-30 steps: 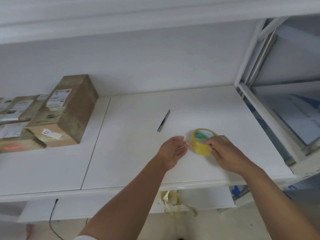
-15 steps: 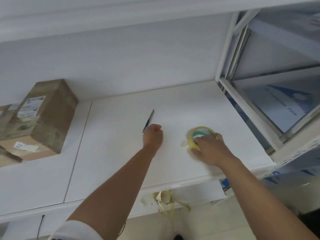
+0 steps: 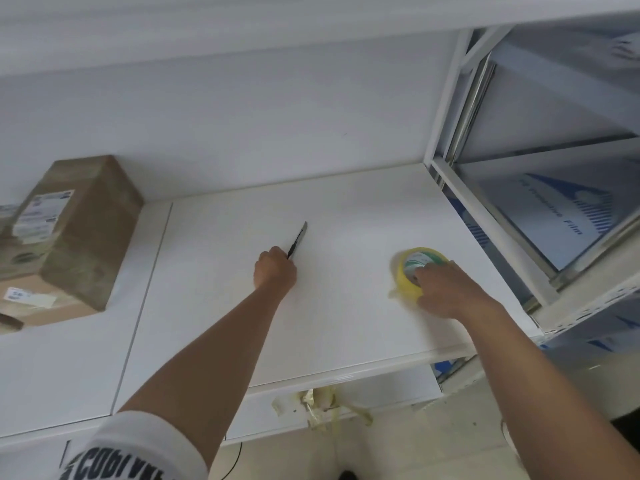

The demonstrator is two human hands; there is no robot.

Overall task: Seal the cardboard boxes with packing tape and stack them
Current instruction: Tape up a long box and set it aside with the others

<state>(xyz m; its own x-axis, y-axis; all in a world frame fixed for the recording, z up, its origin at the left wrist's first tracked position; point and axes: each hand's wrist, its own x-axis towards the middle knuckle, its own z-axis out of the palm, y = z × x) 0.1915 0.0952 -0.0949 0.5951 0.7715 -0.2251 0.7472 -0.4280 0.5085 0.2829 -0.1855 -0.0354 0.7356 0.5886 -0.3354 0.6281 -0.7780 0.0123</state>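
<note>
left hand [image 3: 275, 271] curled round the handle end of cutter [image 3: 298, 239], blade toward 1 o'clock. right hand [image 3: 445, 289] grips tape roll [image 3: 414, 271] on shelf [image 3: 346, 323]. roll looks light, stiff; hold by the rim. cardboard boxes [image 3: 69, 233] at 9 o'clock.

Left hand [image 3: 275, 271] is covering the near end of the knife [image 3: 298, 240], so the grip itself is not showing. Right hand [image 3: 445, 289] is hiding the near side of the tape roll [image 3: 417, 268]; fingertips are blurring into its core. Cardboard box [image 3: 74, 230] is running off the left edge, its label print too small to read. Boxes beneath it [image 3: 34, 303] are mostly cut off. Sleeve lettering [image 3: 114, 471] is getting clipped at the bottom edge.
</note>
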